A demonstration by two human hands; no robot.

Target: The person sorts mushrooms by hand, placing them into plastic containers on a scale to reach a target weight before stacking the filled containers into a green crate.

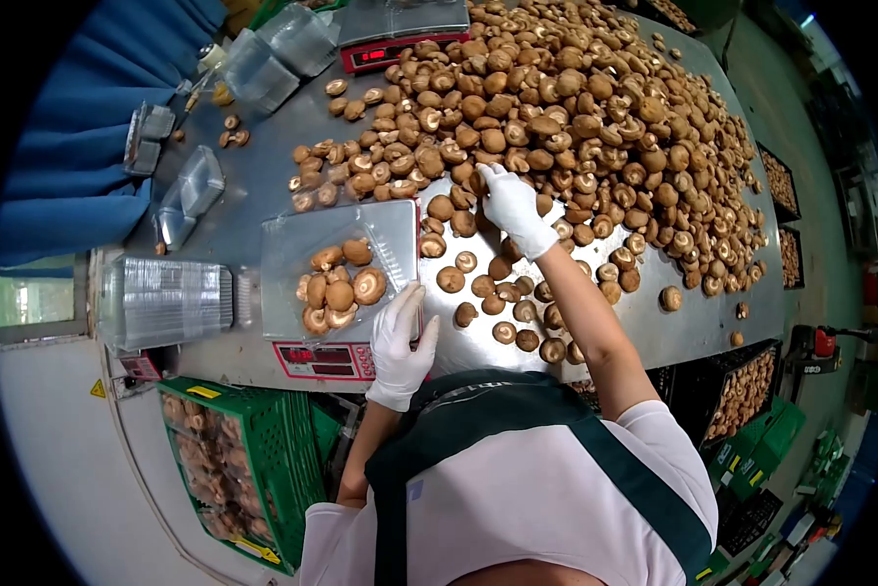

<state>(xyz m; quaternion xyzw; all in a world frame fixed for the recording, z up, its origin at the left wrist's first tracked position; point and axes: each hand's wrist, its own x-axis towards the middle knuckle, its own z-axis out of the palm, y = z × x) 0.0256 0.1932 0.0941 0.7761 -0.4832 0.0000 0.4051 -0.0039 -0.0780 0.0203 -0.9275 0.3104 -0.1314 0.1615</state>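
A clear plastic tray (390,232) with several brown mushrooms (339,296) lies on a digital scale (282,256) with a red front. My left hand (401,342), in a white glove, rests at the tray's right edge, fingers stretched out and thumb apart. My right hand (515,208), also gloved, reaches to the near edge of a large mushroom pile (595,107). Its fingers are bent together at a mushroom; whether they grip it is hard to see. Loose mushrooms (497,293) lie on the metal table (458,347) between my hands and my body.
Stacked clear trays (170,303) stand left of the scale. More empty trays (263,68) and a second scale (405,44) are farther back. A green crate (287,459) with packed mushrooms is below left; a black crate (747,391) stands at the right.
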